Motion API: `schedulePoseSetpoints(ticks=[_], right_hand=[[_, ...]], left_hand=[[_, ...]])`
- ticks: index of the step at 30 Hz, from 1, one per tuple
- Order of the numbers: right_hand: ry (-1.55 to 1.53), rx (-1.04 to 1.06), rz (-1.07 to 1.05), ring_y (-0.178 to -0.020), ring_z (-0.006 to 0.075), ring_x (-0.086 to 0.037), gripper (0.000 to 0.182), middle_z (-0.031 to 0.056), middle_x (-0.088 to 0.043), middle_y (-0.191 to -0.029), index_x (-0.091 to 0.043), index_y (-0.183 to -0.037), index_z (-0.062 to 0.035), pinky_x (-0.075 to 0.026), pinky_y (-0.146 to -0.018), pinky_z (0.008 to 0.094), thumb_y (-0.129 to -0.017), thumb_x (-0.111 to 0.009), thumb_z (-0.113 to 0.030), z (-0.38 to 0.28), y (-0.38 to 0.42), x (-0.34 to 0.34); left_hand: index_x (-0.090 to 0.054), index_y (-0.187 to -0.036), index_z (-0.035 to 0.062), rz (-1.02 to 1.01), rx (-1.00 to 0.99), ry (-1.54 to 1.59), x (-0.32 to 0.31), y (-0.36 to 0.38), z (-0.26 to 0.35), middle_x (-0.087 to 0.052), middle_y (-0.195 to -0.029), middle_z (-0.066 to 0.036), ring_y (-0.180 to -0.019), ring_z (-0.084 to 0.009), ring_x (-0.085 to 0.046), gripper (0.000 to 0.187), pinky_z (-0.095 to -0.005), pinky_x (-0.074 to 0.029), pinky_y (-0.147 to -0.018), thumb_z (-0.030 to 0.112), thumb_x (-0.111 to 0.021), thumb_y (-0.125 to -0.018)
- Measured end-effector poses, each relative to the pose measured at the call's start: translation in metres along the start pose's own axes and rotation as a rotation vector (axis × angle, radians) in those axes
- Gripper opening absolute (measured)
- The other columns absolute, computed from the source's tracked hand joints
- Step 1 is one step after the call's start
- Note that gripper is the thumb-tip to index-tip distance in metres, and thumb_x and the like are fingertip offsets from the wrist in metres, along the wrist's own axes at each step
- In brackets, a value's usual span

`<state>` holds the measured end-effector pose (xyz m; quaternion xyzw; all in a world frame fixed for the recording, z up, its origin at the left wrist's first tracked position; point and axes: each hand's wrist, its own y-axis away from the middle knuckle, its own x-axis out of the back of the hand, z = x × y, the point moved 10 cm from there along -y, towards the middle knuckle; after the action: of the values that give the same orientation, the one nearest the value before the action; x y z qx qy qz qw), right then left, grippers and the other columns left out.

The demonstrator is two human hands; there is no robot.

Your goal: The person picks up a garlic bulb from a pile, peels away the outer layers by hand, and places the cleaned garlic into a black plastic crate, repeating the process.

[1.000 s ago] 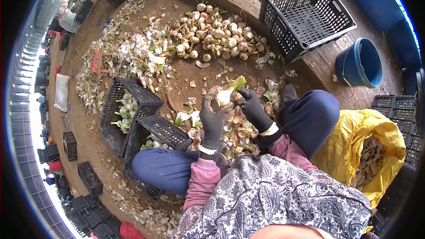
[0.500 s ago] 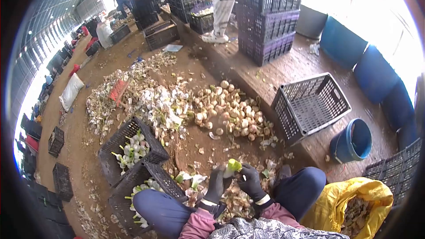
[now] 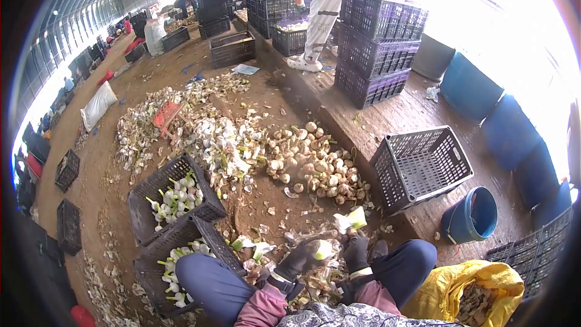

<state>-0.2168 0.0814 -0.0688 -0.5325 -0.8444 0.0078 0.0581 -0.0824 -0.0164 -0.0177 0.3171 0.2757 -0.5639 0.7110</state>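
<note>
My left hand (image 3: 298, 260), in a dark glove, is closed around a garlic bulb (image 3: 322, 249) whose pale, peeled side faces up. My right hand (image 3: 356, 254), gloved too, pinches a piece of whitish-green outer garlic skin (image 3: 351, 220) that sticks up past its fingertips. A small gap lies between the two hands, over scattered peelings on the ground between my knees. Beyond them is a pile of unpeeled garlic bulbs (image 3: 318, 163). To the left, two black crates (image 3: 209, 206) hold peeled white bulbs with green stems (image 3: 178, 200).
A heap of husks (image 3: 224, 145) lies ahead. On the raised ledge at right stand an open black crate (image 3: 423, 166), a blue bucket (image 3: 472, 215) and stacked crates (image 3: 378, 45). A yellow sack (image 3: 433, 287) sits by my right knee. A person's leg (image 3: 324, 18) shows behind.
My hands, earlier together at one green-topped garlic, are now apart. The skin has come off into my right hand, while the bulb stays in my left. The camera view has tilted slightly.
</note>
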Motion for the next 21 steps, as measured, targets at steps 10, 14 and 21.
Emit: schedulePoseSetpoints(ticks=[10,14,21], right_hand=[[-0.379,-0.235,-0.753,-0.121,0.0151,-0.054,0.071,0.0054,-0.06,-0.132,-0.044,-0.145,-0.0014,-0.041,-0.105,0.0321,-0.084,-0.077,-0.018,-0.043,0.045,-0.082],[-0.452,-0.146,-0.504,-0.114,0.015,-0.058,0.061,0.0019,-0.062,-0.127,-0.053,-0.138,-0.0013,-0.045,-0.1,0.0296,-0.083,-0.076,-0.016,-0.018,0.035,-0.069],[-0.264,-0.056,-0.345,-0.122,0.0131,-0.051,0.066,0.0082,-0.056,-0.138,-0.045,-0.146,-0.0029,-0.042,-0.103,0.0281,-0.087,-0.073,-0.004,-0.041,0.018,-0.06]], left_hand=[[-0.043,-0.145,0.0005,0.282,-0.331,-0.757,0.061,0.01,0.022,-0.051,-0.143,-0.017,-0.129,-0.0244,-0.05,0.055,-0.0352,-0.038,-0.109,0.038,-0.042,-0.105],[-0.047,-0.143,0.0004,0.343,-0.384,-1.001,0.048,0.001,0.021,-0.054,-0.141,-0.022,-0.132,-0.0299,-0.052,0.045,-0.0384,-0.042,-0.107,0.023,-0.049,-0.104],[-0.063,-0.123,-0.0021,0.54,-0.501,-1.072,0.029,0.007,0.068,-0.071,-0.108,-0.01,-0.099,-0.0159,-0.066,0.036,-0.0297,-0.052,-0.09,-0.003,-0.064,-0.087]])
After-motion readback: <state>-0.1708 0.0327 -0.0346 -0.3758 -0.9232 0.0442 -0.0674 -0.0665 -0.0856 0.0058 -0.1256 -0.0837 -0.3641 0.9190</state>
